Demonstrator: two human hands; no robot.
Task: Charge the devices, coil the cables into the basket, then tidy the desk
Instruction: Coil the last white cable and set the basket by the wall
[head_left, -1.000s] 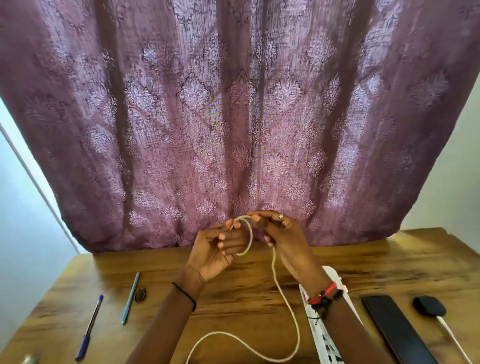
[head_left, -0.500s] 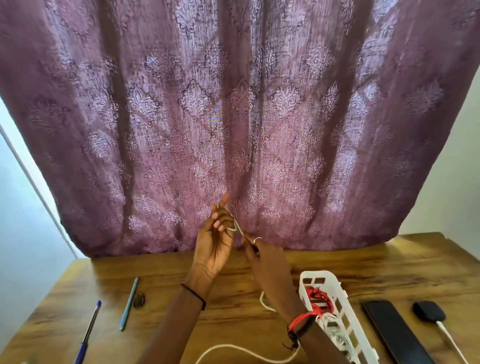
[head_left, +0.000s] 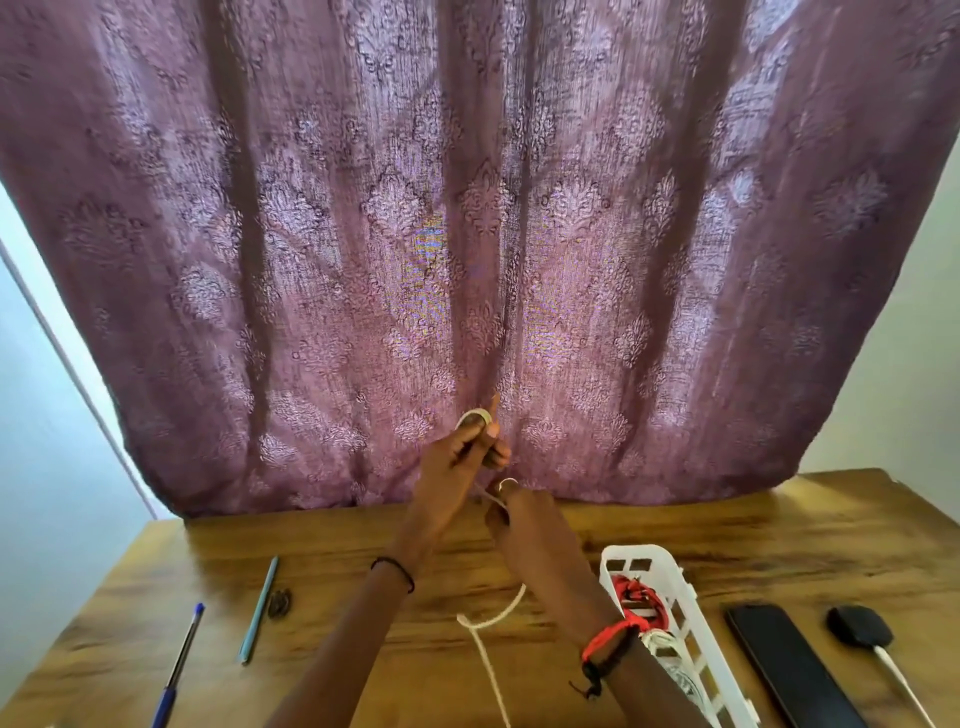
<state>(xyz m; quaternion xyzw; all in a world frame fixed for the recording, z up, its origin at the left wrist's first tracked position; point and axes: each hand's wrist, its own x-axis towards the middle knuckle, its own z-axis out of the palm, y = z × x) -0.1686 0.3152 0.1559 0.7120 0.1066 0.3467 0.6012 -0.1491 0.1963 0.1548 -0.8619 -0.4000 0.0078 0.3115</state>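
White cable (head_left: 487, 670) held up at lower centre of the frame, above the bench (head_left: 753, 530). One small loop over the top of the left hand (head_left: 454, 467), whose fingers (head_left: 493, 456) are curled round it, one fingertip pointing up. Just below and to the right, the right hand (head_left: 524, 519), seen from the back, fingers clenched on a short taut strand stretched between the two hands. Further down, more of the cable coming out beside the right forearm, curving onto the bench and trailing off the bottom edge.

Brown wood-grain bench across the lower third of the frame. Behind it a mauve patterned curtain (head_left: 467, 234) covering most of the view, hem down at the bench's far edge. Pale wall (head_left: 52, 493) at the left and at the right edge.

At lower right, a white slotted basket (head_left: 641, 548) lying on the bench, its near part hidden by the right forearm. Inside it a red cable (head_left: 636, 597) and something white below that, too hidden to name. Right of the basket a black phone (head_left: 789, 670), flat and apart from it. Further right a black charger (head_left: 860, 626) with a white lead running toward the bottom corner.

At lower left, a blue pen (head_left: 179, 660) and a teal pen (head_left: 258, 608), apart from each other, with a small dark object (head_left: 279, 603) just beside the teal one. Red and black bands (head_left: 608, 644) on the right wrist, a thin black band (head_left: 395, 569) on the left.
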